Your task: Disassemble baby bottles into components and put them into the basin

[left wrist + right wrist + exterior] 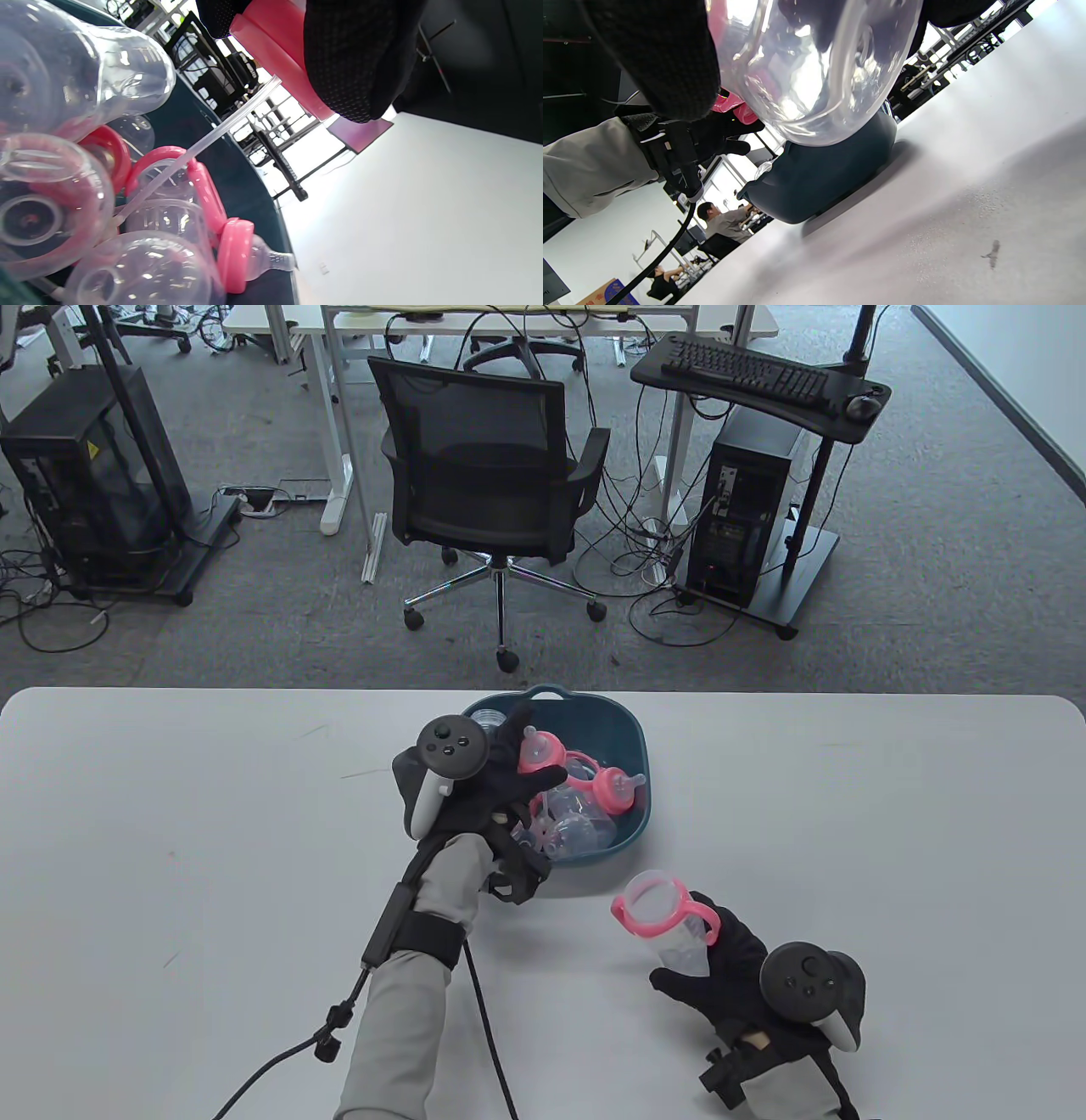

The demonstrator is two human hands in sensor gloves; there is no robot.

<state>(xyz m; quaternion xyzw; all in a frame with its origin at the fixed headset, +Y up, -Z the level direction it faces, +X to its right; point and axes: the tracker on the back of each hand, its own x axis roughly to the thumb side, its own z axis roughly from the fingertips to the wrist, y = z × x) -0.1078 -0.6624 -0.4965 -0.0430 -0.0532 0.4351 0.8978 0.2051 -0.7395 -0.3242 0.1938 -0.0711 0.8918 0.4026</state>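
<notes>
Gripping a pink nipple collar with its straw trailing, the left hand hovered over the dark basin, which already held several clear bottles and pink parts. The right hand curled round an open bottle body with its pink handle ring, held tilted just above the worktop, near the basin. That clear shell looked light, stiff and smooth, likely slippery in a glove; the waist below the ring seemed the surest place to hold. The soft straw would probably flop and catch.
</notes>
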